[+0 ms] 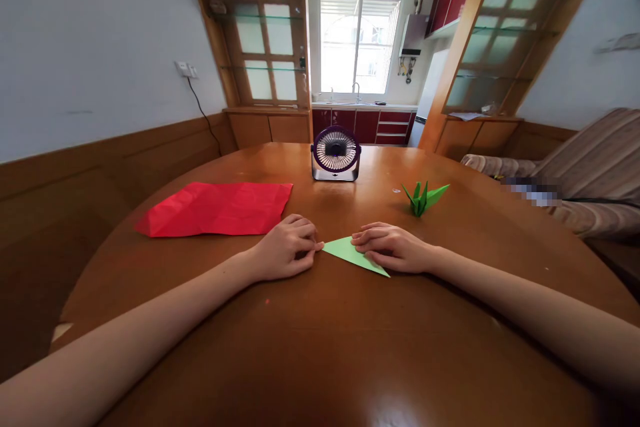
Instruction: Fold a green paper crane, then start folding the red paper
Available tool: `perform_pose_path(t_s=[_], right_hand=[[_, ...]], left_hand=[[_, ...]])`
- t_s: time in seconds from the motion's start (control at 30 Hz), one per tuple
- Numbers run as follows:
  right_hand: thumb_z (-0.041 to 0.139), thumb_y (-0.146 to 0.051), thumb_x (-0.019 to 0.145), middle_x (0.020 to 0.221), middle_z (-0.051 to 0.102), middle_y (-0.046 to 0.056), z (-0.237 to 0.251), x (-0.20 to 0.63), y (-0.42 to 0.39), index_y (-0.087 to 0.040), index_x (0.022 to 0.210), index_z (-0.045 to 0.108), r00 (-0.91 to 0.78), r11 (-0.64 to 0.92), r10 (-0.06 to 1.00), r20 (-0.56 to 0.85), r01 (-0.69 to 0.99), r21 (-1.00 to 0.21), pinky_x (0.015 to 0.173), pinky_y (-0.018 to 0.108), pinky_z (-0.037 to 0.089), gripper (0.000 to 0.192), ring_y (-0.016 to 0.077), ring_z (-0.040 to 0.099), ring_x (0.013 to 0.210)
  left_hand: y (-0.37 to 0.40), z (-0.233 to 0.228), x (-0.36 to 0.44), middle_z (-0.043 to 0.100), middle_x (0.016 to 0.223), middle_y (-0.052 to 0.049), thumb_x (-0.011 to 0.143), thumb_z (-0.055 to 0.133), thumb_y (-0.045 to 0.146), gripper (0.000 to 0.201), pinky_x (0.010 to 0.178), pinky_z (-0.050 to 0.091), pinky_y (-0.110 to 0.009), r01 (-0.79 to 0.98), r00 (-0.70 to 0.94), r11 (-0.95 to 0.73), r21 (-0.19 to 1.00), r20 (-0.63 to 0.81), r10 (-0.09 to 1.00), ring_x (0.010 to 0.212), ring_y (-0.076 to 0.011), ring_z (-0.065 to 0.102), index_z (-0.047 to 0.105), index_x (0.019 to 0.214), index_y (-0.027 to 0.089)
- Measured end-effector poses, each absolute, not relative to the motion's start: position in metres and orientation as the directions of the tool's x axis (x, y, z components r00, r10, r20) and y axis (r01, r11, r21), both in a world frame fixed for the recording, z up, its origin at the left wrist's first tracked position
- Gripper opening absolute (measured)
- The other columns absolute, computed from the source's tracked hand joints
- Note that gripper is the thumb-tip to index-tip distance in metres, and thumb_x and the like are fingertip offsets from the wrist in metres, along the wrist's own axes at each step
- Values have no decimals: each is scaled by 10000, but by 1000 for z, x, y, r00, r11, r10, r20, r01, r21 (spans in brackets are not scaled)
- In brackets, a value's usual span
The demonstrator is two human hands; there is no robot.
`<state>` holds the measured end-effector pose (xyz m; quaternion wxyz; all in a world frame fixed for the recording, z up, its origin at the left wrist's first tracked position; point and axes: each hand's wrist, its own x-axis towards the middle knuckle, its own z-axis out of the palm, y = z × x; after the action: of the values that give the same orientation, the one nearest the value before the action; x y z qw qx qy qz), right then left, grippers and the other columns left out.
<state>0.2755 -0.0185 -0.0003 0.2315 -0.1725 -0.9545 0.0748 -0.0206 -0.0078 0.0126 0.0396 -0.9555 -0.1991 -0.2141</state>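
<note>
A light green sheet of paper (345, 250), folded into a triangle, lies on the wooden table between my hands. My left hand (287, 250) is closed, its thumb and fingertips pinched together at the triangle's left tip. Over the right part of the paper rests my right hand (393, 248), fingers stretched out and lying flat, covering part of its upper edge. Beyond my right hand stands a green origami crane (421, 200) with pointed wings. To the left, behind my left hand, lies a creased red paper sheet (220, 209).
A small round desk fan (335, 152) stands toward the far side of the round wooden table (320, 353). A striped sofa (595, 167) is at the right. Behind are wooden cabinets (270, 128) and a kitchen with a window (340, 47).
</note>
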Motion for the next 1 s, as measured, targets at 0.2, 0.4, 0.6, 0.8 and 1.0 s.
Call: perform_pose_path(t_s=[0.2, 0.4, 0.6, 0.8, 1.0], right_hand=[[528, -215, 930, 1103, 692, 114, 3, 271, -19, -154, 1075, 673, -818, 930, 363, 447, 288, -229, 1017, 420, 447, 214, 204, 635, 1071], [525, -232, 927, 1051, 695, 110, 3, 267, -19, -165, 1015, 675, -804, 920, 384, 454, 292, -262, 963, 404, 483, 187, 203, 649, 1008], [513, -243, 932, 1026, 693, 97, 8, 264, -22, -168, 1018, 666, -805, 910, 409, 430, 325, -258, 956, 393, 471, 191, 194, 645, 978], [559, -433, 904, 998, 679, 105, 20, 254, -37, -158, 1040, 668, -797, 871, 491, 353, 464, -162, 947, 414, 440, 326, 238, 609, 984], [498, -359, 953, 843, 643, 74, 24, 248, -37, -158, 920, 698, -722, 786, 618, 311, 572, -234, 841, 349, 434, 286, 193, 584, 837]], left_hand=[[2, 5, -21, 664, 863, -46, 865, 645, 390, 213, 854, 433, -346, 379, 779, -916, 132, 489, 393, 858, -180, 607, 732, 894, 197], [6, 3, -10, 672, 981, -65, 953, 534, 311, 208, 857, 441, -324, 277, 837, -961, 9, 488, 246, 917, -176, 600, 679, 1043, 192], [1, 6, 0, 637, 826, -61, 1004, 373, 226, 318, 741, 439, -304, 269, 904, -921, -282, 405, 140, 762, -161, 559, 672, 912, 167], [-3, 4, 2, 629, 855, -64, 983, 418, 239, 260, 717, 417, -282, 348, 858, -929, -128, 443, 261, 774, -162, 553, 659, 935, 154], [-2, 3, 4, 657, 857, -43, 936, 491, 225, 178, 747, 400, -291, 454, 771, -880, 141, 433, 467, 818, -165, 579, 653, 901, 159]])
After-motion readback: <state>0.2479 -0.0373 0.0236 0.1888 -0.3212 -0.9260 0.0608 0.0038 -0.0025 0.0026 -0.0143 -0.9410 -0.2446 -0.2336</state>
